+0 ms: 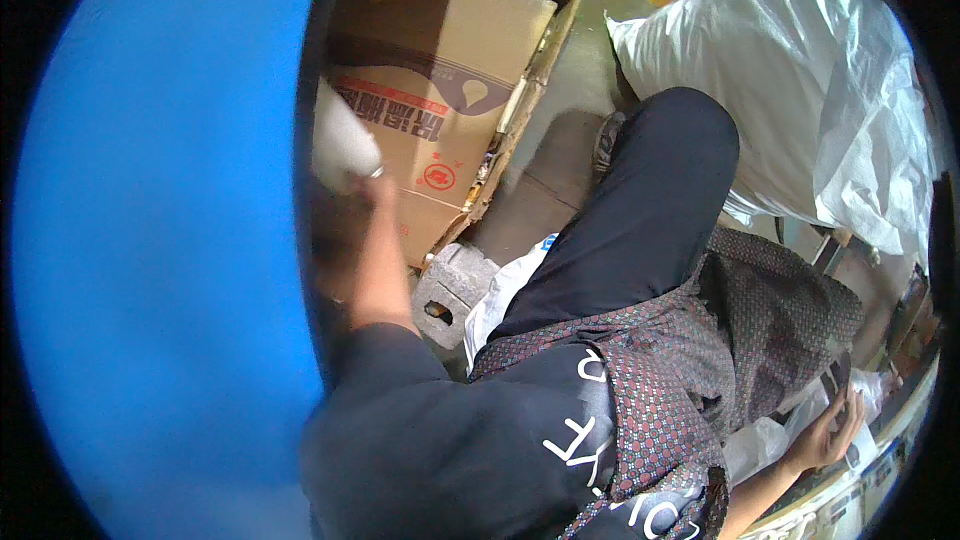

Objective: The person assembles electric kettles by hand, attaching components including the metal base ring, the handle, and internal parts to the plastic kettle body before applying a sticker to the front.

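My left arm reaches up beside the blue surface, and my left hand (374, 187) meets the narrow end of a white, rounded bottle-shaped thing (345, 135). Blur and shadow hide most of those fingers, but they appear closed on that end. Behind the white thing lies a large brown carton (480, 15) with dark and red print. Far to the lower right, my right hand (835, 430) has its fingers bent around a crumpled clear plastic bag (757, 448). Part of what lies under that hand is hidden.
A smooth blue surface (170, 240) fills the left side. Next to the carton's lower corner sits a grey block with a hole (455, 285). A big white sack (770, 70) bulges at the upper right, beyond my bent knee. A patterned apron (670, 360) covers my lap.
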`<action>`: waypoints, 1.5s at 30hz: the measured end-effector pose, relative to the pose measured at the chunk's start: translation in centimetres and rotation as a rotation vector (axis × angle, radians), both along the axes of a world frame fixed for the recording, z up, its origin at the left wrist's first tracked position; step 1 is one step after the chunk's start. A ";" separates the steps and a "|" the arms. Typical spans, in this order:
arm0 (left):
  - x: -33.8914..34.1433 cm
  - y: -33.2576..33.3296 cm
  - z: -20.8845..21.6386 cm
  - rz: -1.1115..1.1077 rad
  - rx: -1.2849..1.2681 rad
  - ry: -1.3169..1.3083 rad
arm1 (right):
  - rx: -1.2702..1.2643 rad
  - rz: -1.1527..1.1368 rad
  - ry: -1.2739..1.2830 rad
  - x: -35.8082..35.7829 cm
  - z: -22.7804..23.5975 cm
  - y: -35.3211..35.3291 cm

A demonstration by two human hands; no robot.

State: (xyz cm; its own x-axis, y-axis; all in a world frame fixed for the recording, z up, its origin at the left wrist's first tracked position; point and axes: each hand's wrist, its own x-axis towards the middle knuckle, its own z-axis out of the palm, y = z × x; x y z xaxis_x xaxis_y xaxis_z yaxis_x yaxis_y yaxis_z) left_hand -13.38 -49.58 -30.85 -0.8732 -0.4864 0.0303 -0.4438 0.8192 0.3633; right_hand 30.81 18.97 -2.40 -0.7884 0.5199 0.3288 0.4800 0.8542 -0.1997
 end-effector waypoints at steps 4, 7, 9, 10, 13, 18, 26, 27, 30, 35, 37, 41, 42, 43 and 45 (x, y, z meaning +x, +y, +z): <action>1.0 6.4 -0.4 0.078 0.199 0.279 | 0.058 0.023 -0.033 -1.3 0.2 -1.0; -2.0 6.1 2.7 0.186 0.031 0.327 | 0.022 -0.012 -0.038 -1.4 -0.2 -1.2; -5.5 5.2 4.0 -0.036 0.034 0.279 | -0.038 -0.009 -0.021 -1.2 -1.0 -1.0; -7.8 5.5 4.2 -0.112 0.050 0.275 | -0.037 -0.013 -0.035 -1.2 -1.2 -1.0; -12.9 11.7 4.5 -0.308 -0.007 0.273 | -0.009 -0.017 -0.041 -1.5 -0.8 -1.1; -19.8 22.3 5.0 -0.782 -0.256 0.072 | -0.009 -0.051 -0.018 -2.1 0.6 -1.9; -24.1 32.4 7.4 -1.154 -0.264 -0.065 | 0.033 -0.160 0.093 -3.0 0.1 -3.6; -25.6 31.4 6.8 -1.184 -0.403 -0.112 | 0.095 -0.091 0.071 -2.7 0.1 -2.9; -25.1 34.4 2.6 -1.222 -0.346 -0.012 | -0.033 -0.007 0.216 -2.6 0.7 -1.7; -18.2 41.8 6.7 -1.366 -0.154 0.179 | -0.046 -0.086 0.338 -1.1 0.5 -3.2; -14.8 42.8 9.6 -1.420 -0.096 0.231 | -0.053 -0.101 0.376 0.1 -0.3 -4.0; -8.2 43.0 17.1 -1.518 0.009 0.357 | -0.053 -0.053 0.473 0.5 -0.3 -5.4; -6.6 43.1 19.2 -1.542 0.034 0.392 | -0.040 -0.047 0.481 0.7 0.2 -5.5; -5.0 42.9 21.5 -1.562 0.067 0.427 | -0.028 -0.042 0.488 0.7 0.7 -5.5; -2.2 42.8 25.8 -1.618 0.121 0.509 | -0.078 -0.079 0.514 1.2 1.5 -5.8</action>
